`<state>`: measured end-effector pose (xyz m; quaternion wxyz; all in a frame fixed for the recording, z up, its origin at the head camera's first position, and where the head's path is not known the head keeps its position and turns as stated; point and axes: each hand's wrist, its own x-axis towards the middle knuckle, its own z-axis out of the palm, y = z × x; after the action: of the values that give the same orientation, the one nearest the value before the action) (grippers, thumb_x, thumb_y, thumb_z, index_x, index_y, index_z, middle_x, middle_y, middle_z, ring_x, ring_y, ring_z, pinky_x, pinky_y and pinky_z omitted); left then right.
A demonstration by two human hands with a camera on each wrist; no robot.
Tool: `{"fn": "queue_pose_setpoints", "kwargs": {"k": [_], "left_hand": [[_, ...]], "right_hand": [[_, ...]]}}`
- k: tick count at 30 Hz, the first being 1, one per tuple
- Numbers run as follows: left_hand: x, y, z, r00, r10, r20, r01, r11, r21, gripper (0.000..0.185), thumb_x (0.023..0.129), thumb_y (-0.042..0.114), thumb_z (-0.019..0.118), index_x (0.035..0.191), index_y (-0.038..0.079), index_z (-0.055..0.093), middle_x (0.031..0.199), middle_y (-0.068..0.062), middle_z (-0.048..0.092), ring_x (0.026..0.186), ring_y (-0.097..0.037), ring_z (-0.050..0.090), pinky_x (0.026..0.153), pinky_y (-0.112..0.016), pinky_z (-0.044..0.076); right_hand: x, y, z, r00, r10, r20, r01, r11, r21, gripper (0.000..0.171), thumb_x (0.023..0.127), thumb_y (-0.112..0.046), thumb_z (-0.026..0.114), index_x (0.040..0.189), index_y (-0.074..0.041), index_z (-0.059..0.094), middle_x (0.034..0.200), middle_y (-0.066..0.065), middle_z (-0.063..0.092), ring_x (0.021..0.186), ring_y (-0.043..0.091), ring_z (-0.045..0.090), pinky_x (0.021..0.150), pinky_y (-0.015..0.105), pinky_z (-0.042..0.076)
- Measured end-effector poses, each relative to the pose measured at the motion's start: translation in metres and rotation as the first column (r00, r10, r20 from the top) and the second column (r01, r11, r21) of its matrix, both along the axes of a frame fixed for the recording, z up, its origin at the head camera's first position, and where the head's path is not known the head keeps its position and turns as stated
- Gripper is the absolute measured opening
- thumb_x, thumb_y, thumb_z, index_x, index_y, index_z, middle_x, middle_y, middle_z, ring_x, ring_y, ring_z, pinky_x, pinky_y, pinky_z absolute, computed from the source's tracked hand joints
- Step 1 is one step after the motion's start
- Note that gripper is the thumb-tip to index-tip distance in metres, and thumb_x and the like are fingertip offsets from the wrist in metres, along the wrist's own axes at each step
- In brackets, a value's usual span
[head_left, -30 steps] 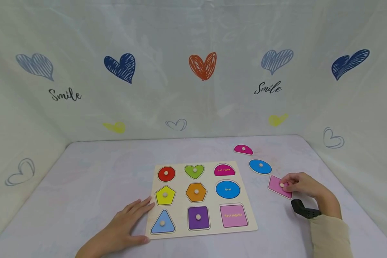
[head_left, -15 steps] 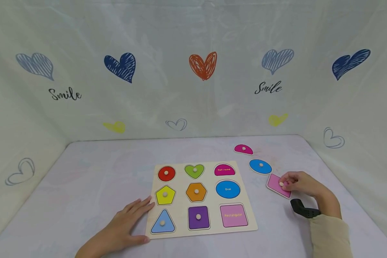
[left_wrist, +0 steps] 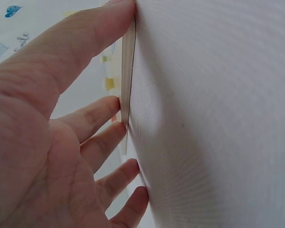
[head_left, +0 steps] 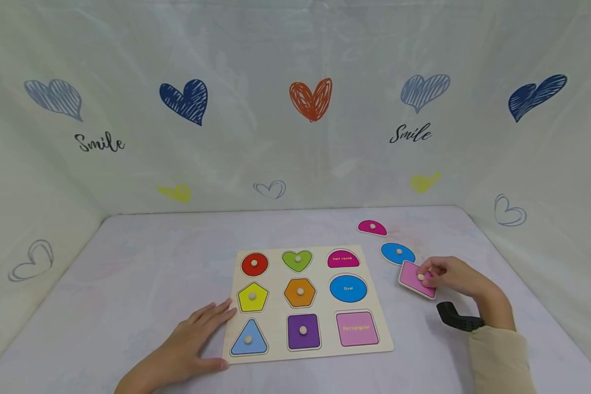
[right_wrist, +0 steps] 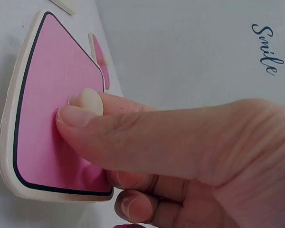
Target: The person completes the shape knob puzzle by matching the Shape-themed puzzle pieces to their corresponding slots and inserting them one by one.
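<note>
A wooden shape puzzle board [head_left: 278, 355] lies on the table, with several coloured pieces seated in it. My left hand [head_left: 197, 342] lies flat with straight fingers [left_wrist: 92, 123] against the board's left edge [left_wrist: 127, 71]. My right hand [head_left: 445, 275] pinches the small wooden knob [right_wrist: 91, 101] of a pink rectangle piece [head_left: 412, 278] to the right of the board; the piece looks slightly raised off the table. The pink rectangle piece [right_wrist: 52, 109] fills the right wrist view under my thumb. A blue oval piece [head_left: 397, 253] and a magenta half-round piece [head_left: 372, 227] lie loose beyond it.
The board's half-round slot [head_left: 343, 259], oval slot [head_left: 348, 288] and rectangle slot [head_left: 357, 329] are empty. A black wrist mount [head_left: 455, 317] sits by my right sleeve. White cloth walls printed with hearts enclose the table [head_left: 152, 262] on three sides.
My right hand has drawn the pink rectangle piece leftward and a little away from me, close to the blue oval piece. The left hand has not moved.
</note>
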<state>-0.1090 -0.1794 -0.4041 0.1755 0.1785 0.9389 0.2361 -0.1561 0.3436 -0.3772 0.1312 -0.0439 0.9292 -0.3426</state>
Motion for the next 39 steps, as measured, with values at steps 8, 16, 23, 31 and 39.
{"fn": "queue_pose_setpoints", "kwargs": {"k": [8,16,23,31,39], "left_hand": [[0.001,-0.001,0.0,1.0,-0.021,-0.019,0.021,1.0,0.005,0.089,0.065,0.05,0.076,0.141,0.02,0.04,0.152,-0.002,0.03,0.137,-0.037,0.024,0.099,-0.07,0.024],[0.001,-0.001,0.001,1.0,-0.018,-0.016,0.018,1.0,0.006,0.088,0.065,0.05,0.076,0.141,0.021,0.04,0.152,-0.001,0.031,0.137,-0.037,0.024,0.099,-0.07,0.024],[0.001,-0.002,0.001,0.998,-0.041,-0.043,0.042,0.999,0.012,0.087,0.067,0.051,0.074,0.141,0.02,0.04,0.152,-0.002,0.031,0.136,-0.037,0.026,0.099,-0.069,0.027],[0.0,-0.004,0.0,0.994,-0.069,-0.084,0.07,0.997,0.01,0.086,0.068,0.053,0.073,0.141,0.021,0.04,0.151,-0.003,0.031,0.135,-0.038,0.027,0.098,-0.068,0.028],[0.0,-0.004,-0.001,0.991,-0.076,-0.107,0.076,0.997,0.004,0.086,0.068,0.054,0.073,0.14,0.022,0.04,0.151,-0.002,0.032,0.134,-0.038,0.029,0.097,-0.067,0.03]], "right_hand": [[-0.005,-0.02,0.007,0.998,0.057,0.013,-0.056,0.998,-0.041,0.019,0.083,-0.016,0.067,0.097,-0.004,0.063,0.07,0.002,0.042,0.074,0.012,0.044,0.06,0.023,0.037],[-0.011,-0.039,0.008,0.99,0.137,0.019,-0.136,0.989,-0.066,0.021,0.081,-0.017,0.07,0.096,-0.003,0.065,0.067,0.0,0.044,0.072,0.012,0.045,0.057,0.022,0.038],[-0.014,-0.059,0.004,0.978,0.208,0.032,-0.205,0.976,-0.075,0.017,0.08,-0.017,0.071,0.093,-0.007,0.065,0.067,0.0,0.046,0.068,0.012,0.046,0.057,0.02,0.039],[-0.014,-0.084,0.004,0.958,0.284,0.035,-0.28,0.955,-0.099,0.013,0.079,-0.015,0.071,0.089,-0.009,0.066,0.067,-0.001,0.048,0.066,0.012,0.046,0.054,0.019,0.038],[-0.014,-0.102,-0.002,0.945,0.325,0.042,-0.322,0.945,-0.059,0.009,0.079,-0.015,0.072,0.083,-0.014,0.064,0.066,-0.002,0.047,0.067,0.012,0.048,0.055,0.02,0.039]]}}
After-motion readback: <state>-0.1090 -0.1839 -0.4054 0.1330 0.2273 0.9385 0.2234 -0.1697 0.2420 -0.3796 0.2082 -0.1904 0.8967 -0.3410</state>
